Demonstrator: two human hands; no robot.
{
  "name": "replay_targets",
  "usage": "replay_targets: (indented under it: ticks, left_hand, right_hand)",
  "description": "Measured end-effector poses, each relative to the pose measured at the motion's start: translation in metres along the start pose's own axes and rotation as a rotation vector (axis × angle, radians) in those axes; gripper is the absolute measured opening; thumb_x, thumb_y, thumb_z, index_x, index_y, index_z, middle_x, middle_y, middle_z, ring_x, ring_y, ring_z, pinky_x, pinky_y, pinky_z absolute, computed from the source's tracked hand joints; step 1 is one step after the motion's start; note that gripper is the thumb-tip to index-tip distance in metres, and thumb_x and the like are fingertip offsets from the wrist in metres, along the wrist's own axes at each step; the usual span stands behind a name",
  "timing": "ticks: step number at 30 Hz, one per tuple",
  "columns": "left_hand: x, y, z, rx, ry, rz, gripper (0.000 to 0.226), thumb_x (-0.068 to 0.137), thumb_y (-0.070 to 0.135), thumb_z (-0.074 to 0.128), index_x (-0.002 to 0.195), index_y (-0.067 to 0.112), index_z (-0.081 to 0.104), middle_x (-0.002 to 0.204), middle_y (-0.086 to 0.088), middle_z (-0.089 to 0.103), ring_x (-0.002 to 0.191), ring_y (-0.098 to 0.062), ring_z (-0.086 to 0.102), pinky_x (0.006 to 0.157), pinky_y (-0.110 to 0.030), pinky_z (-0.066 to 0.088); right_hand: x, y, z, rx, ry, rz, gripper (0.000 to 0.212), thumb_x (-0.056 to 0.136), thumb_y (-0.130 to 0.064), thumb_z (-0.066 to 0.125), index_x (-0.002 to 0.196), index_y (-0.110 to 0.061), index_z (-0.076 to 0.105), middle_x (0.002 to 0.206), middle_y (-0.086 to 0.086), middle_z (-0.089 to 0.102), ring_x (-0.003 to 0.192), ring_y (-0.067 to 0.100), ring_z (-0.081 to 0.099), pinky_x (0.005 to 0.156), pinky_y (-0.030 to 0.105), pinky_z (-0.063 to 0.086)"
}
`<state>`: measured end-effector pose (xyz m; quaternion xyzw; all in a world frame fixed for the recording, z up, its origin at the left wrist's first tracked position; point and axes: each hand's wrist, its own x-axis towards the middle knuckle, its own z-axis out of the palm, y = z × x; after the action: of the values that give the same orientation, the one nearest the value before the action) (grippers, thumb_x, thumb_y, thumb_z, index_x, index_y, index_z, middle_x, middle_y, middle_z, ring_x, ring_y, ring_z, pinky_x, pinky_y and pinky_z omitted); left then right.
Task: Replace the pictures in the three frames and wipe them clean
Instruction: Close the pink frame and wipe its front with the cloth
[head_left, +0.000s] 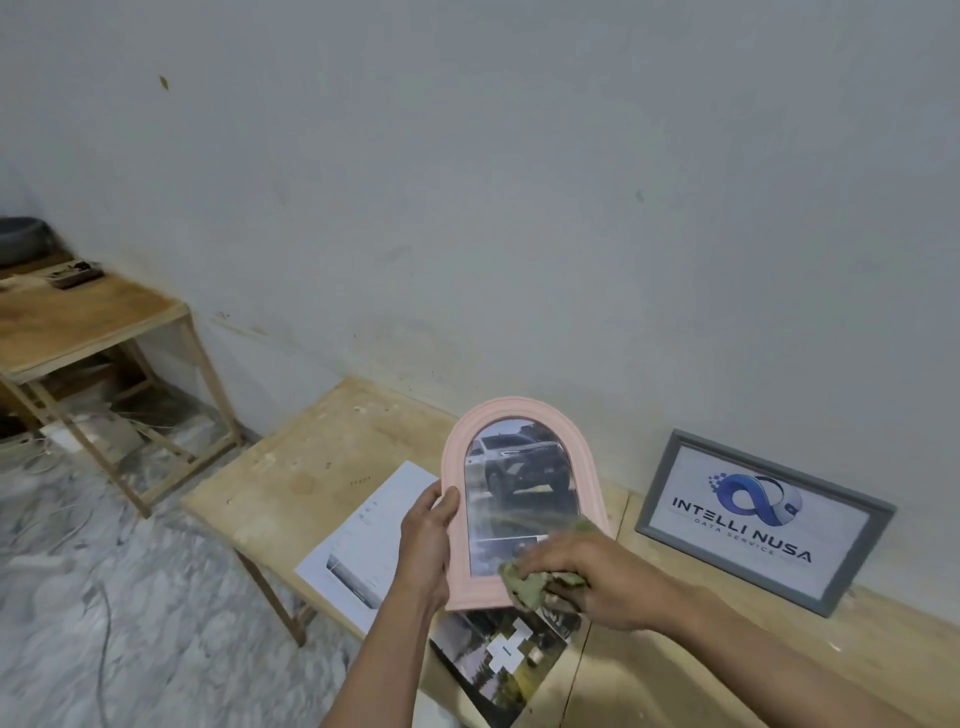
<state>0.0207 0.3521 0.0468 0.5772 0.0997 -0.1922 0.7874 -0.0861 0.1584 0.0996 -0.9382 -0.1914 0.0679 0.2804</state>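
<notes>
— While the photo (501, 660) lay nearest on the bench (291, 467), where was the pink frame (522, 499)?
— Just above it, tilted up. The left hand (428, 545) gripped its left edge, thumb on the front.
— And the right hand (597, 577)?
— Fingers curled over a cloth (535, 584), pressing it on the frame's lower glass.
— Farther back?
— A white sheet (371, 525) lay to the left; a grey frame (763, 519) leaned on the wall (519, 182).

pink frame (524, 415): matt plastic, glossy pane | rag (540, 584): crumpled cloth | table (291, 467): raw plywood
</notes>
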Motion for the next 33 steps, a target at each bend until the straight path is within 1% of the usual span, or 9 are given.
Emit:
replay_targets:
  ticks: [2, 5, 7, 11, 15, 18, 23, 27, 33]
  left_hand:
    - [-0.006, 0.007, -0.004, 0.051, -0.021, 0.007, 0.052, 0.088, 0.041, 0.064, 0.135, 0.021, 0.057, 0.127, -0.012, 0.069, 0.109, -0.036, 0.069, 0.096, -0.059, 0.052]
    - [-0.016, 0.025, 0.005, 0.125, -0.087, 0.058, 0.029, 0.099, 0.031, 0.056, 0.126, 0.023, 0.064, 0.113, -0.012, 0.074, 0.100, -0.036, 0.072, 0.087, -0.053, 0.058]
    - [-0.018, 0.026, 0.018, 0.154, -0.128, 0.089, 0.024, 0.101, 0.027, 0.054, 0.120, 0.024, 0.067, 0.107, -0.012, 0.076, 0.095, -0.033, 0.072, 0.080, -0.047, 0.058]
    - [-0.019, 0.031, 0.033, 0.093, -0.094, 0.108, 0.027, 0.098, 0.025, 0.059, 0.123, 0.016, 0.066, 0.109, -0.010, 0.076, 0.097, -0.029, 0.071, 0.082, -0.038, 0.056]
    - [-0.002, 0.034, 0.009, -0.014, 0.025, 0.093, 0.046, 0.088, 0.035, 0.069, 0.129, 0.016, 0.061, 0.116, -0.016, 0.073, 0.106, -0.038, 0.070, 0.098, -0.061, 0.050]
    - [-0.010, 0.032, 0.004, 0.046, 0.009, 0.123, 0.035, 0.093, 0.034, 0.064, 0.124, 0.017, 0.063, 0.121, -0.006, 0.071, 0.111, -0.029, 0.067, 0.101, -0.050, 0.051]
    - [-0.020, 0.032, 0.017, 0.127, -0.062, 0.176, 0.027, 0.097, 0.031, 0.059, 0.121, 0.023, 0.066, 0.116, -0.005, 0.072, 0.104, -0.026, 0.068, 0.090, -0.043, 0.053]
    - [-0.019, 0.045, 0.024, 0.069, -0.020, 0.219, 0.028, 0.092, 0.033, 0.062, 0.118, 0.022, 0.068, 0.111, -0.014, 0.073, 0.098, -0.037, 0.069, 0.084, -0.047, 0.055]
    - [-0.020, 0.054, 0.010, -0.054, 0.092, 0.236, 0.011, 0.099, 0.019, 0.058, 0.100, 0.025, 0.068, 0.102, -0.011, 0.073, 0.085, -0.026, 0.066, 0.080, -0.040, 0.051]
  right_hand:
    - [-0.005, -0.002, -0.013, 0.185, 0.056, 0.067, 0.044, 0.091, -0.009, 0.061, 0.120, -0.042, 0.061, 0.116, -0.026, 0.063, 0.109, -0.006, 0.058, 0.095, 0.014, 0.047]
    - [0.018, 0.010, -0.041, 0.202, 0.619, 0.125, 0.049, 0.089, 0.002, 0.059, 0.122, -0.034, 0.062, 0.122, -0.022, 0.060, 0.115, 0.003, 0.058, 0.101, 0.012, 0.040]
    - [0.048, 0.016, -0.052, 0.022, 0.798, 0.107, 0.048, 0.084, 0.007, 0.057, 0.123, -0.019, 0.065, 0.128, -0.013, 0.058, 0.122, 0.014, 0.055, 0.109, 0.020, 0.034]
    - [0.077, 0.003, -0.017, 0.003, 0.651, 0.013, 0.052, 0.076, 0.010, 0.059, 0.121, -0.016, 0.067, 0.132, -0.002, 0.061, 0.130, 0.013, 0.049, 0.115, 0.047, 0.030]
    - [0.046, -0.020, 0.029, 0.156, 0.334, -0.007, 0.050, 0.082, 0.008, 0.061, 0.121, -0.022, 0.066, 0.133, -0.018, 0.056, 0.130, -0.012, 0.039, 0.119, 0.019, 0.015]
    - [0.025, -0.025, 0.017, 0.351, 0.194, 0.130, 0.037, 0.090, -0.004, 0.059, 0.115, -0.029, 0.070, 0.122, -0.014, 0.065, 0.115, -0.001, 0.056, 0.107, 0.028, 0.042]
    - [0.062, -0.027, -0.063, 0.080, 0.753, 0.051, 0.047, 0.082, 0.012, 0.055, 0.117, -0.017, 0.069, 0.120, -0.001, 0.068, 0.115, 0.011, 0.059, 0.105, 0.024, 0.041]
    - [0.080, 0.011, -0.080, -0.257, 0.529, -0.018, 0.055, 0.072, 0.012, 0.058, 0.121, -0.012, 0.066, 0.128, 0.004, 0.064, 0.125, 0.022, 0.052, 0.110, 0.046, 0.036]
    - [0.021, 0.016, -0.001, -0.118, 0.537, 0.051, 0.053, 0.079, 0.001, 0.071, 0.124, -0.025, 0.063, 0.128, -0.012, 0.060, 0.125, 0.008, 0.051, 0.112, 0.054, 0.034]
